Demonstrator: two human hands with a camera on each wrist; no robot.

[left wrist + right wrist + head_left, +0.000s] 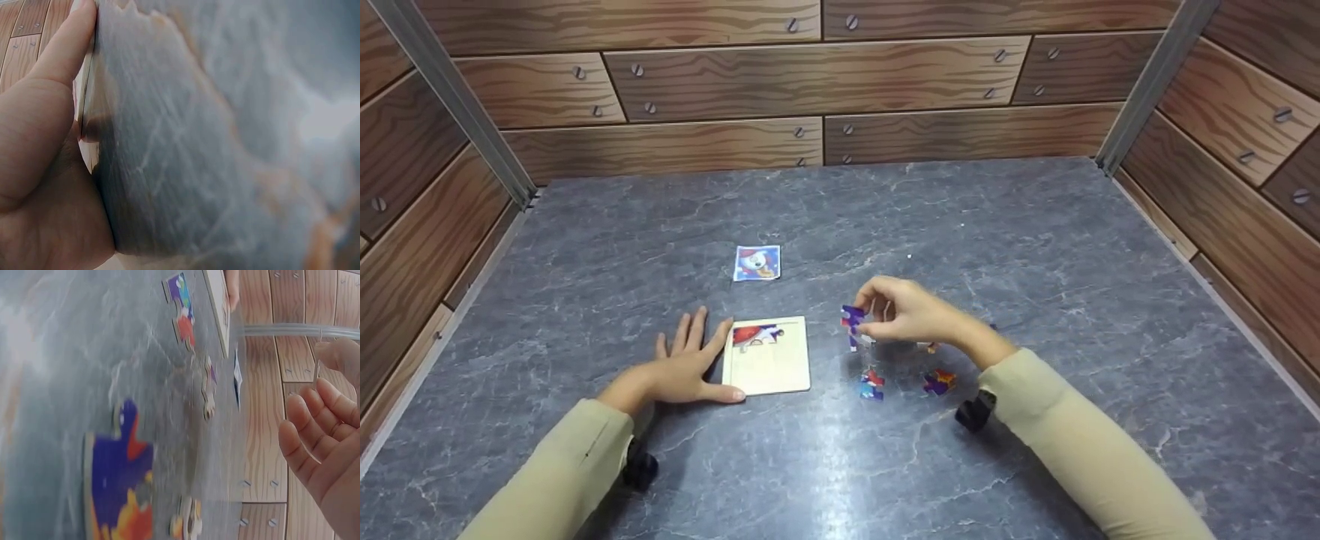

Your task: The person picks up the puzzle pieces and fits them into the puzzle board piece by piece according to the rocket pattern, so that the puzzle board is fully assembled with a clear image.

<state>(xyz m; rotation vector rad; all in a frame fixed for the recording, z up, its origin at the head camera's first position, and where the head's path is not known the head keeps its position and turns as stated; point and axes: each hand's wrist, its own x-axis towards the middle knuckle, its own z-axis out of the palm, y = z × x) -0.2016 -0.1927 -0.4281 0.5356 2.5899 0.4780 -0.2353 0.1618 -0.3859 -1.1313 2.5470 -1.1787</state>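
Note:
My right hand (906, 311) pinches a purple jigsaw piece (853, 316) between thumb and fingers. In the right wrist view that piece shows edge-on as a thin sliver (316, 371) held above the table. With its fingers spread, my left hand (679, 371) rests at the left side of a pale square puzzle tray (771, 371). Its index finger lies by the upper left corner, its thumb by the lower left one. Joined red and white pieces (756, 335) fill the tray's top left part.
Loose on the table lie a blue and red piece (872, 385) and a purple and orange piece (939, 382). Another piece (187, 518) is partly hidden under my right forearm in the head view. Behind the tray lies a picture card (757, 262). Wood-patterned walls (810, 82) enclose the table.

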